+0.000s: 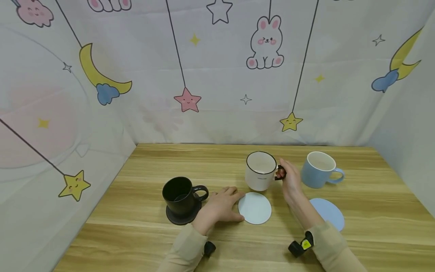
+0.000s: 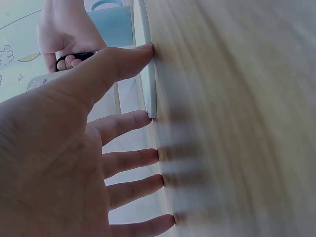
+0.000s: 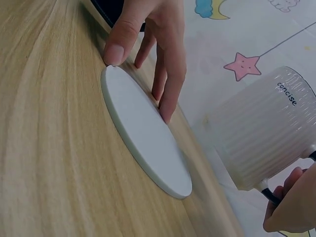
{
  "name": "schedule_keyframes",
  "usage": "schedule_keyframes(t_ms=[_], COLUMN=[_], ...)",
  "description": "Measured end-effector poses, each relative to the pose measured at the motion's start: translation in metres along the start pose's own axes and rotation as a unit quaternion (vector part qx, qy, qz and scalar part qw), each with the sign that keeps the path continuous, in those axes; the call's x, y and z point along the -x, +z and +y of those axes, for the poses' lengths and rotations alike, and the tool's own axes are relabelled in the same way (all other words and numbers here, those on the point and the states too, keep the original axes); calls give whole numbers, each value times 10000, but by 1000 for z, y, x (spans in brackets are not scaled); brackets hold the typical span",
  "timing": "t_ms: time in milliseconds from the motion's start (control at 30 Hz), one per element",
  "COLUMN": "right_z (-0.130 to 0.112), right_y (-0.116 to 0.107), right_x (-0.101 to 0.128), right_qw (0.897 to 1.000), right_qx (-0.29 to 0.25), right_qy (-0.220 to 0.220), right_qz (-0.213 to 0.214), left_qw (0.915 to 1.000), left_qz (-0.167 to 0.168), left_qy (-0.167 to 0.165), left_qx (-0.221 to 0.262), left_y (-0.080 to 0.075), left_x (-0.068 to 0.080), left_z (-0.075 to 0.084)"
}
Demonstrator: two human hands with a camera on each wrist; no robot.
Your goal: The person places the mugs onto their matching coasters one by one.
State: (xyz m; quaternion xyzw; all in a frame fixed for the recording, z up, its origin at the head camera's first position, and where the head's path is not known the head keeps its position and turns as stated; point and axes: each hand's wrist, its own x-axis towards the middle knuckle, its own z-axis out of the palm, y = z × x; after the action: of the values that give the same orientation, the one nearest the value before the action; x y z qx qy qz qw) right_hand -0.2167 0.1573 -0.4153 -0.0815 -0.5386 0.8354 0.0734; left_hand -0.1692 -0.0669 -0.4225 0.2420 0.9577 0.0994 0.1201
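Observation:
In the head view my right hand [image 1: 290, 182] grips the black handle of a white mug [image 1: 259, 182] with a dark rim. The right wrist view shows this mug's ribbed side with the word "concise"; whether its base touches the table I cannot tell. A round white coaster [image 1: 255, 208] lies in front of the mug. My left hand [image 1: 220, 206] is spread at the coaster's left side. Its thumb and index fingertip touch the coaster's edge [image 2: 152, 94], and the other fingertips rest on the table.
Left of my left hand, a black mug [image 1: 177, 200] stands on a dark round coaster [image 1: 180, 220]. A blue mug [image 1: 314, 174] stands at the right on the wooden table [image 1: 380, 196]. Partly behind my right forearm lies a light blue coaster [image 1: 329, 213]. A printed curtain [image 1: 221, 75] hangs behind.

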Motion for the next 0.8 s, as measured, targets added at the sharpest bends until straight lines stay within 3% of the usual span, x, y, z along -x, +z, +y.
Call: schedule_keyframes(t_ms=[800], right_z=[-3], right_y=[-9], right_x=[21], right_qw=[9989], right_qx=[49], right_qy=[441], right_qz=[-137], left_qw=[9999], left_qz=[-105], left_qy=[-43], left_qx=[48], left_y=[-1], left_x=[-1], left_z=[1])
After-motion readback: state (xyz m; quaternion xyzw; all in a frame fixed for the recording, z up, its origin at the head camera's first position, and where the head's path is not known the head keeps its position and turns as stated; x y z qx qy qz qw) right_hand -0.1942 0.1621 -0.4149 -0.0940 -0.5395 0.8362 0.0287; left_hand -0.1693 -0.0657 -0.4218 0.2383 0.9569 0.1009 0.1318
